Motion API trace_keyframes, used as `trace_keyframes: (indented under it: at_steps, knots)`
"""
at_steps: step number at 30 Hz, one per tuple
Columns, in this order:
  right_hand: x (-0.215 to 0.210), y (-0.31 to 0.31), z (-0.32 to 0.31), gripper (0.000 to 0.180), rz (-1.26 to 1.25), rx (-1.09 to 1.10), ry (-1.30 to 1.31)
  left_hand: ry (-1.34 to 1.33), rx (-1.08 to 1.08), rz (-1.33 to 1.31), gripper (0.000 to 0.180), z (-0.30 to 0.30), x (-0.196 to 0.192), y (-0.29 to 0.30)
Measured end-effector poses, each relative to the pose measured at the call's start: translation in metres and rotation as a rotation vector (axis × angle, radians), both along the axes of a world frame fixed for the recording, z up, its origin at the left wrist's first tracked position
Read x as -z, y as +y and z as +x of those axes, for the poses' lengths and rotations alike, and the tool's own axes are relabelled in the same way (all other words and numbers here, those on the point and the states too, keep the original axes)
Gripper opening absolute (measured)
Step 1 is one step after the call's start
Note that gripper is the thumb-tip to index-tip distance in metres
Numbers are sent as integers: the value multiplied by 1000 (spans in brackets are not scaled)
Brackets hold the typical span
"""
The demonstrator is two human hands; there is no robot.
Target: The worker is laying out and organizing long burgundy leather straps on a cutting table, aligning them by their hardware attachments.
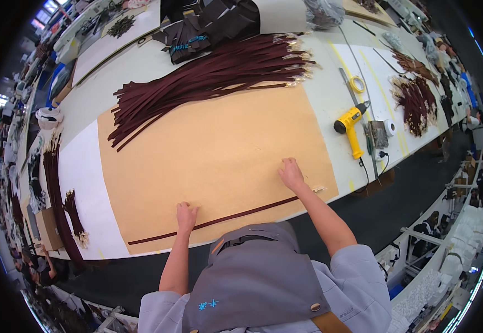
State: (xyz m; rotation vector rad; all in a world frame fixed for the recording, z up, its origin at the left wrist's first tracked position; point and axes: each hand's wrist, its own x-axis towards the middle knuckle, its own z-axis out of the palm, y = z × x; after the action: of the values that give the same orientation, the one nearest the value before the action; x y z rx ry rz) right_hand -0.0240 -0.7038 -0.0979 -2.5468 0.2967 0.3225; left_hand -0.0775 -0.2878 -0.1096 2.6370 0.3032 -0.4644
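A long dark maroon strap (236, 215) lies slantwise along the near edge of a tan paper sheet (214, 150), with a pale fitting at its right end. Just beyond the strap, over the sheet, is my left hand (186, 215). Its fingers are curled, with the thumb sticking out to the right. Farther out and to the right, my right hand (291, 174) has its fingers bent down and drawn together above the paper. Whatever either hand might hold is hidden. A thick bundle of maroon straps (208, 69) covers the sheet's far edge, metal ends to the right.
At right lie a yellow heat gun (352, 125) with a cord, a yellow tape roll (357, 84) and a metal ruler (348, 83). More strap bundles (416, 105) are beyond them. Dark pieces (214, 28) are heaped at the back. Maroon straps (58, 188) hang over the left side.
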Motion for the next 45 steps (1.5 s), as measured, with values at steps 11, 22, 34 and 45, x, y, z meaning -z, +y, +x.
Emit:
trace_keyframes:
  at_steps: [11, 22, 34, 45]
  knots:
    - [35, -10, 239, 48, -139, -221, -120, 479, 92, 102, 43, 77, 21, -26]
    - [75, 5, 327, 15, -220, -476, -198, 431, -25, 78, 42, 64, 46, -35]
    - [-39, 126, 58, 5, 910, -163, 673, 526, -212, -543, 59, 85, 52, -32]
    - [-150, 14, 17, 9, 887, -142, 784, -481, -619, -2064, 18, 136, -112, 85]
